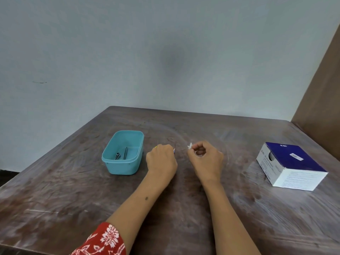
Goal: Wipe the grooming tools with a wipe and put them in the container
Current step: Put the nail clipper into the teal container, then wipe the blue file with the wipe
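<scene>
A light blue, round-cornered plastic container [122,152] sits left of centre on a worn brown wooden table [73,190], with two slim dark metal grooming tools [121,154] lying side by side on its floor. Just right of it, the left hand [161,160] is curled round a small object that shows only a yellow tip and a bluish-white tip. Beside it the right hand [205,159] pinches a small crumpled white wipe [190,145] between thumb and fingertips, and a blue-and-white cardboard box [292,165] lies well apart at the far right.

"BD" on the blue box [292,159]
</scene>
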The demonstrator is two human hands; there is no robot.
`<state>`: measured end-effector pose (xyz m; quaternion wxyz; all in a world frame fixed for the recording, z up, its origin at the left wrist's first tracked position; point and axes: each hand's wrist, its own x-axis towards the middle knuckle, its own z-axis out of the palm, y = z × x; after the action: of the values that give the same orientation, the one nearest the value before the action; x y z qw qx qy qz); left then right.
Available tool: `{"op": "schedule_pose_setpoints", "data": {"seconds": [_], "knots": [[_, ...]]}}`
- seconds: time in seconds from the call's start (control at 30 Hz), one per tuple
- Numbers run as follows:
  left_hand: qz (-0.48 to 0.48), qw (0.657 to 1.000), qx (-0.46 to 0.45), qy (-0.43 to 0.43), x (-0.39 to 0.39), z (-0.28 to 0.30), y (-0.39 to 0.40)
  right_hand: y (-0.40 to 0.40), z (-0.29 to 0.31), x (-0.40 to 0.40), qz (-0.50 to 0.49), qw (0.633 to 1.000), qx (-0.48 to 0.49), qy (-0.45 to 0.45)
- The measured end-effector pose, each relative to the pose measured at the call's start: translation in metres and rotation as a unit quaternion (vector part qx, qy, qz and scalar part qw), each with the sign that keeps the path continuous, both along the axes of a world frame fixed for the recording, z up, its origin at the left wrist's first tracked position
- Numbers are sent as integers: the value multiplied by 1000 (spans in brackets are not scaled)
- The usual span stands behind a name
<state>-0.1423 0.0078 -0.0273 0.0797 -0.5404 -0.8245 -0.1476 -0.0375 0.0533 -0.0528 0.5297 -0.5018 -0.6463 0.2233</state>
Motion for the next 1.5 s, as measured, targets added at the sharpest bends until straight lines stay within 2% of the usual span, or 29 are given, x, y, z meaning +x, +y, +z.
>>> {"op": "schedule_pose_setpoints", "data": {"seconds": [0.17,0.23,0.27,0.33,0.4,0.5,0.63,0.7,0.93,1.1,1.23,1.5], "knots": [[-21,1000,-12,-4,3,1,6,-1,1,-1,-5,1000,-8,20],[-38,999,19,-19,3,-3,8,0,4,0,-1,995,-39,92],[-50,997,44,-30,1,-7,8,0,6,1,20,984,-69,165],[-77,986,115,-91,-4,-13,7,1,11,3,83,927,-151,334],[-108,958,185,-192,-8,-16,5,1,15,5,142,854,-228,446],[-152,921,236,-271,-8,-18,7,2,17,5,198,792,-284,502],[-199,877,245,-361,-1,-24,10,5,16,2,220,764,-297,530],[-217,864,247,-381,1,-27,10,6,15,1,226,760,-291,535],[-212,844,266,-415,2,-33,14,3,16,-4,221,789,-271,505],[-184,782,270,-531,9,-30,16,5,15,-1,186,801,-267,503],[-183,749,277,-574,10,-28,16,4,15,0,170,812,-242,503],[-193,748,268,-576,10,-30,15,0,17,0,186,838,-221,464]]}}
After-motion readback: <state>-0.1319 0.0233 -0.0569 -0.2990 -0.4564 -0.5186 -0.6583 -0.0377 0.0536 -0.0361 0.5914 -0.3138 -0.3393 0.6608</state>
